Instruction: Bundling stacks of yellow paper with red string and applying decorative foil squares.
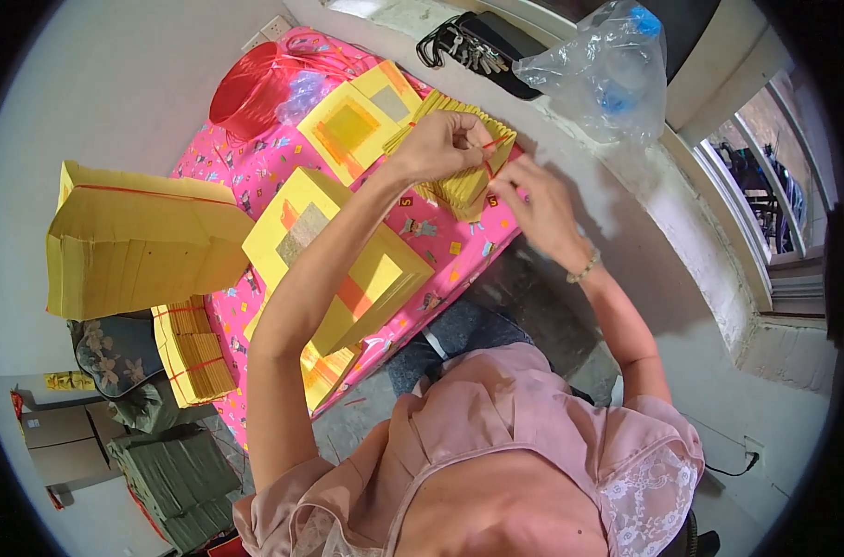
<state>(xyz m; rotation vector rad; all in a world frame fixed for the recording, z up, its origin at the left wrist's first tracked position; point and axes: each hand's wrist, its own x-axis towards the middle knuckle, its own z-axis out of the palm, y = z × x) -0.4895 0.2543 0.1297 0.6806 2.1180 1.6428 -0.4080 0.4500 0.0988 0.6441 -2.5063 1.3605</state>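
Note:
A bundle of folded yellow paper (461,197) lies at the far right corner of the table, its layered edges showing. A thin red string (489,169) passes over its right end. My left hand (445,147) is closed above the bundle, its fingertips pinching the string. Beside the bundle's right end, my right hand (541,206) also pinches the string between thumb and fingers. Close by on the left lie flat yellow paper sheets (377,128) with orange and gold squares. A thick stack of similar yellow paper (385,269) sits nearer to me, under my left forearm.
A pink patterned cloth (417,306) covers the table. On it stand a red round container (245,91) and a tall tied yellow paper stack (143,241). The ledge holds keys (477,48) and a clear plastic bag (603,70). Green wrapped bundles (176,478) are at lower left.

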